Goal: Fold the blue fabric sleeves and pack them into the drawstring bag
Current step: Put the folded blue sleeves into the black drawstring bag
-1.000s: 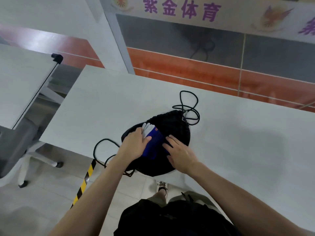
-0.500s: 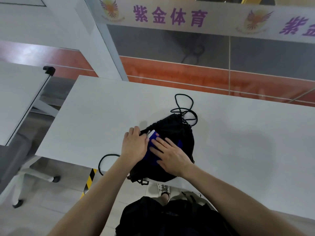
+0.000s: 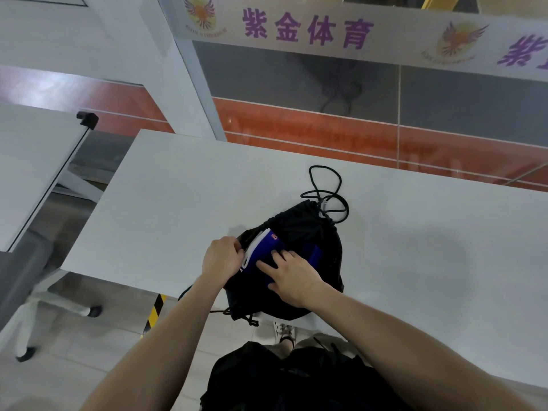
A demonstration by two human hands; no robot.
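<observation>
A black drawstring bag lies near the front edge of the white table, with its black cord looped behind it. The folded blue fabric sleeves, with white edges and a small red logo, sit half inside the bag's opening. My left hand grips the left rim of the bag's opening. My right hand rests flat on the blue sleeves with its fingers spread, pressing them into the bag. A second patch of blue shows further inside the bag.
A second white table stands to the left across a gap. Yellow-and-black tape marks the floor below the table's front edge. A glass partition with purple lettering rises behind the table. My foot shows under the table.
My left hand has slid off the blue sleeves to the bag's left rim. My right hand has moved onto the sleeves, and they sit deeper in the bag.
</observation>
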